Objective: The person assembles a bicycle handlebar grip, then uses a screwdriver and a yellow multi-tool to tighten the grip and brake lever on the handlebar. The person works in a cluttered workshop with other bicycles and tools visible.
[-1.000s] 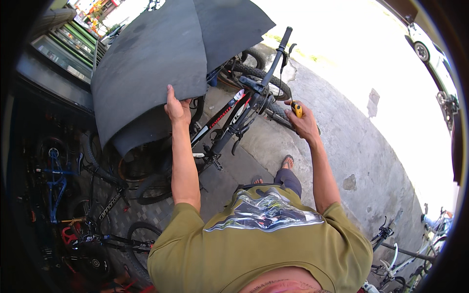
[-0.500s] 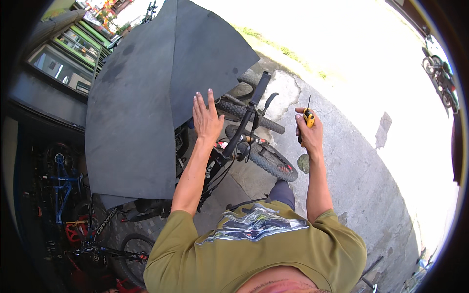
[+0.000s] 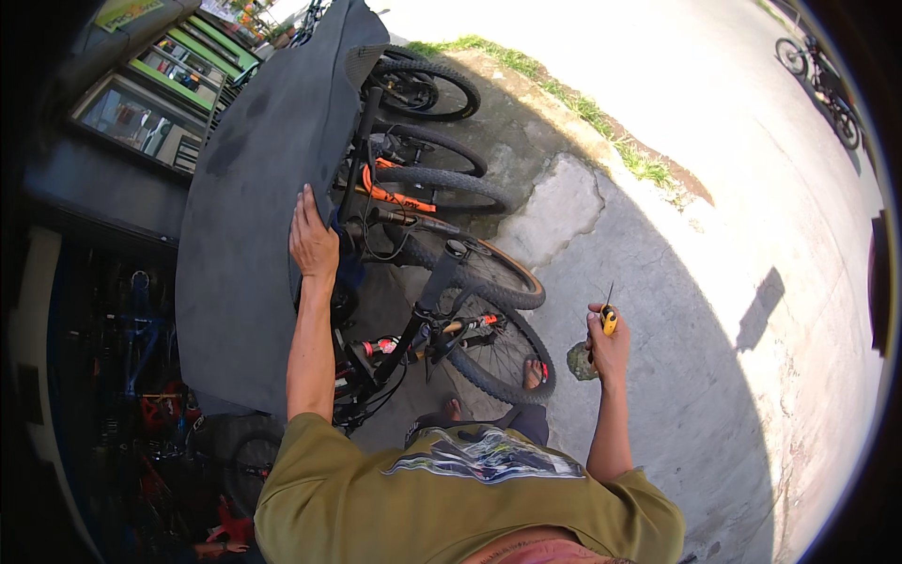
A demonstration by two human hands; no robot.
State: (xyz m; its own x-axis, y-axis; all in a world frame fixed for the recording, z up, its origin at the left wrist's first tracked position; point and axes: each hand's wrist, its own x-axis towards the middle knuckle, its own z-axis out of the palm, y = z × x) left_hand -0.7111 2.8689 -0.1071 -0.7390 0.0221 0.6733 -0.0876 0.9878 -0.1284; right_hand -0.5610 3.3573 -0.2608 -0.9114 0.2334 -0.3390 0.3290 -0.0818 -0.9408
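Observation:
A large dark grey sheet [image 3: 235, 235] covers the left side of the scene. My left hand [image 3: 314, 246] lies flat on it near its right edge, fingers stretched out and holding nothing. On the right, my right hand [image 3: 613, 350] is closed around a yellow-and-black handled tool [image 3: 609, 321]. A thin metal shaft points up from the handle; its exact kind is too small to tell. Between my arms stands a bicycle with a black handlebar [image 3: 434, 282] and a knobbly front tyre [image 3: 550, 362].
More bicycles stand in a row beyond, one with an orange fork [image 3: 399, 196]. A blue bicycle [image 3: 141, 329] is in the dark space at left. Grey concrete [image 3: 658, 282] lies to the right, with a motorcycle [image 3: 819, 89] far off.
The sheet's right flap has folded over to the left, showing more bicycles beneath it. My left hand has moved left with it. My right hand is lower, still holding the tool.

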